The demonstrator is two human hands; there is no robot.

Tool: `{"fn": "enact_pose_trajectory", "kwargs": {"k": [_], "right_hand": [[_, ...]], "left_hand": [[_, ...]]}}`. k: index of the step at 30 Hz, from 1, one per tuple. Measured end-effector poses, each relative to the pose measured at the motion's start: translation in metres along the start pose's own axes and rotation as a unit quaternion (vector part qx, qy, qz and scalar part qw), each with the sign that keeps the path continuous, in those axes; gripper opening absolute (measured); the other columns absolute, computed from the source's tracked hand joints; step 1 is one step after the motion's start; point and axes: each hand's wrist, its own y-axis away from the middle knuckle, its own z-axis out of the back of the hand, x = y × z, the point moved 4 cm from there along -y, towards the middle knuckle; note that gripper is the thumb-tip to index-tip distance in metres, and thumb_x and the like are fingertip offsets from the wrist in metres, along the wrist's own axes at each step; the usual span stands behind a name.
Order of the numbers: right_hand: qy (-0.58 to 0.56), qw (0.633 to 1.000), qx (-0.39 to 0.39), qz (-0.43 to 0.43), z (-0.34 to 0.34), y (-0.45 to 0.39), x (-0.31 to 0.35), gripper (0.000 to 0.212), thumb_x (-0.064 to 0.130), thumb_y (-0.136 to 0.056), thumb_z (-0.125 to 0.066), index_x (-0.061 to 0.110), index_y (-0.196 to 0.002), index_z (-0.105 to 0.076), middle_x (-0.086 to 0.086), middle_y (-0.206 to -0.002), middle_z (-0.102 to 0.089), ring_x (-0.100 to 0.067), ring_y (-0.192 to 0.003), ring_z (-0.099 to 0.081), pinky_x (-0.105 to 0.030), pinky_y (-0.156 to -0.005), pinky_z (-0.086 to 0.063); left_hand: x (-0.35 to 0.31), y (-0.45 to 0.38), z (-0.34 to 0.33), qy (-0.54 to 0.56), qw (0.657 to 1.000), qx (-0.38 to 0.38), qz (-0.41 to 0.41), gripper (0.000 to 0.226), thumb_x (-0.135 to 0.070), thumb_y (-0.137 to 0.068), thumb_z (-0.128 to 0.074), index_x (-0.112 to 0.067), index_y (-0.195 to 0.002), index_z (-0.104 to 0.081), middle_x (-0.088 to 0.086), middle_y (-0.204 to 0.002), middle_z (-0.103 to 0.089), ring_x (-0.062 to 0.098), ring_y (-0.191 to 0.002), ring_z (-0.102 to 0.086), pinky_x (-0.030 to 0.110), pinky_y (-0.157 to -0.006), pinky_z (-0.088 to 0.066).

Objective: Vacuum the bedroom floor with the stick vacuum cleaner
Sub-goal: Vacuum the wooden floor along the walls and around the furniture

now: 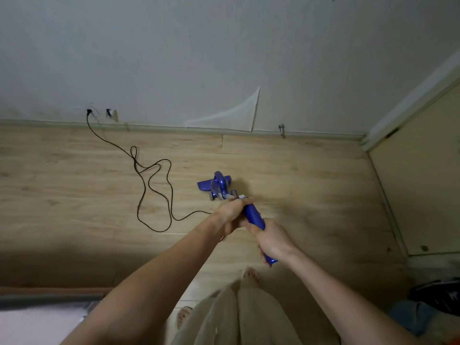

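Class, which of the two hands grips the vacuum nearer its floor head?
The left hand; the right hand holds the vacuum lower, by the handle's end.

no legible text, labels, nos. anywhere

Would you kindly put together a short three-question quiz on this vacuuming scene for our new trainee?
1. True or false: both hands hold the blue stick vacuum.
2. Where does the black cord plug in? A) a wall socket above the skirting board B) a floor box C) the door frame
3. Fill in: the vacuum head rests on the ____ floor.

Key: 1 true, the left hand grips further down the shaft and the right hand grips the handle; 2 A; 3 wooden.
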Motion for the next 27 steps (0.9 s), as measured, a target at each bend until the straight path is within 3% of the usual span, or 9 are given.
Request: {"fn": "enact_pose_trajectory", "kwargs": {"k": [2, 6, 10, 17, 21, 25, 27], "right_hand": [[-0.021, 1.0, 0.012, -0.009, 0.002, 0.014, -0.003, 0.035, 0.04, -0.098, -0.051, 0.007, -0.106, -0.052, -0.005, -0.054, -0.051, -0.017, -0.035, -0.047, -0.023, -0.036, -0.039], [-0.043, 0.998, 0.035, -0.014, 0.004, 0.036, -0.011, 0.039, 0.04, -0.095, -0.056, 0.003, -0.106, -0.052, -0.007, -0.055, -0.05, -0.019, -0.038, -0.045, -0.021, -0.035, -0.038], [-0.044, 0.998, 0.035, -0.005, 0.006, 0.031, -0.015, 0.04, 0.042, -0.094, -0.059, 0.003, -0.097, -0.051, -0.006, -0.055, -0.05, -0.017, -0.036, -0.045, -0.021, -0.035, -0.038], [-0.016, 0.998, 0.054, 0.005, 0.02, 0.003, -0.031, 0.034, 0.037, -0.097, -0.055, 0.006, -0.11, -0.05, -0.006, -0.055, -0.051, -0.018, -0.038, -0.047, -0.023, -0.037, -0.041], [0.061, 0.994, 0.084, 0.028, 0.074, -0.024, -0.037, 0.028, 0.033, -0.097, -0.053, 0.009, -0.111, -0.049, -0.008, -0.056, -0.052, -0.02, -0.038, -0.048, -0.025, -0.038, -0.043], [0.125, 0.985, 0.116, 0.033, 0.152, -0.049, -0.042, 0.025, 0.03, -0.098, -0.052, 0.01, -0.111, -0.048, -0.01, -0.058, -0.051, -0.019, -0.038, -0.046, -0.025, -0.039, -0.041], [0.165, 0.976, 0.138, 0.033, 0.196, -0.059, -0.042, 0.029, 0.031, -0.099, -0.051, 0.008, -0.115, -0.048, -0.009, -0.06, -0.051, -0.017, -0.041, -0.047, -0.025, -0.039, -0.042]], "left_hand": [[0.006, 0.005, -0.003, -0.018, 1.0, 0.008, 0.013, 0.011, -0.012, -0.095, -0.056, -0.008, -0.086, -0.049, 0.017, -0.082, -0.059, 0.025, -0.072, -0.063, 0.032, -0.057, -0.057], [0.024, 0.009, -0.006, -0.05, 0.998, 0.013, 0.037, 0.014, -0.013, -0.094, -0.056, -0.009, -0.082, -0.052, 0.016, -0.086, -0.055, 0.028, -0.083, -0.058, 0.041, -0.079, -0.054], [0.024, 0.011, -0.009, -0.037, 0.999, 0.015, 0.036, 0.016, -0.011, -0.097, -0.052, -0.009, -0.081, -0.05, 0.012, -0.077, -0.054, 0.021, -0.07, -0.056, 0.032, -0.06, -0.054], [0.022, -0.004, -0.021, 0.009, 0.999, 0.003, 0.042, 0.006, -0.008, -0.097, -0.051, -0.008, -0.091, -0.05, 0.014, -0.081, -0.056, 0.022, -0.071, -0.059, 0.031, -0.053, -0.056], [0.015, -0.026, -0.06, 0.045, 0.998, -0.015, 0.034, 0.005, -0.01, -0.097, -0.052, -0.009, -0.093, -0.049, 0.013, -0.083, -0.058, 0.022, -0.075, -0.06, 0.034, -0.058, -0.056], [0.003, -0.055, -0.124, 0.086, 0.994, -0.06, 0.017, 0.025, -0.013, -0.096, -0.055, -0.004, -0.119, -0.049, 0.015, -0.097, -0.056, 0.023, -0.075, -0.058, 0.03, -0.046, -0.055], [-0.004, -0.066, -0.162, 0.117, 0.991, -0.061, 0.02, 0.019, -0.014, -0.098, -0.052, -0.005, -0.115, -0.049, 0.015, -0.102, -0.055, 0.023, -0.077, -0.057, 0.032, -0.055, -0.056]]}}
